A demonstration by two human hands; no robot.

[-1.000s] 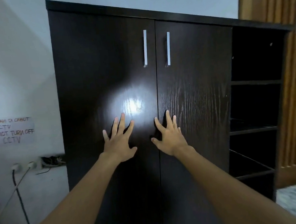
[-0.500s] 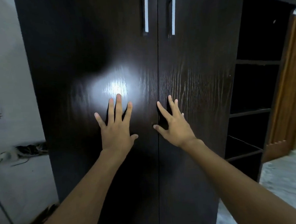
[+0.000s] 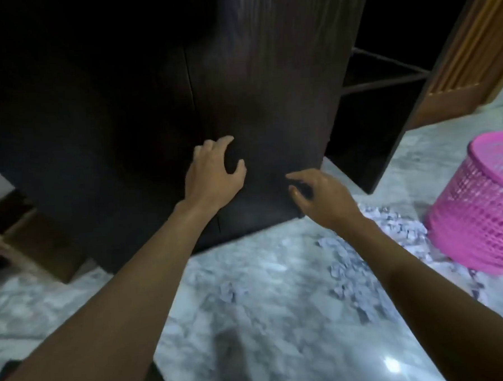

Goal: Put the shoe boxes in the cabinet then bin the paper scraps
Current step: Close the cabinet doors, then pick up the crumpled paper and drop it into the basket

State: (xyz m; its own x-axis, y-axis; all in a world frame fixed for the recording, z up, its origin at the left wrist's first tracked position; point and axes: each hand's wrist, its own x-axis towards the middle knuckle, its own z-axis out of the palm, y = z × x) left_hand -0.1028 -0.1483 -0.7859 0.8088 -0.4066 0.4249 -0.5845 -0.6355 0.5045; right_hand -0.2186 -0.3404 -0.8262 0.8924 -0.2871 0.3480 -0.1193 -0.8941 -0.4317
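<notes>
The dark wooden cabinet (image 3: 282,72) fills the upper view with both doors closed. My left hand (image 3: 214,174) hovers in front of the lower doors, fingers loosely curled and holding nothing. My right hand (image 3: 320,195) is lower and to the right, near the cabinet's bottom edge, fingers relaxed and empty. Paper scraps (image 3: 392,229) lie scattered over the marble floor to the right of my right arm, more scraps (image 3: 348,278) lie nearer me. A pink mesh bin (image 3: 484,204) stands on the floor at the far right. No shoe box shows outside the cabinet.
Open dark shelves (image 3: 384,75) form the cabinet's right section. A wooden slatted panel (image 3: 469,42) rises behind them. A brown cardboard piece (image 3: 40,245) lies on the floor at the left. The marble floor (image 3: 251,321) spreads in front of me.
My view has tipped down from the door handles to the floor. Both hands have left the door fronts, dropped lower and curled loosely. Bin and scraps have come into view.
</notes>
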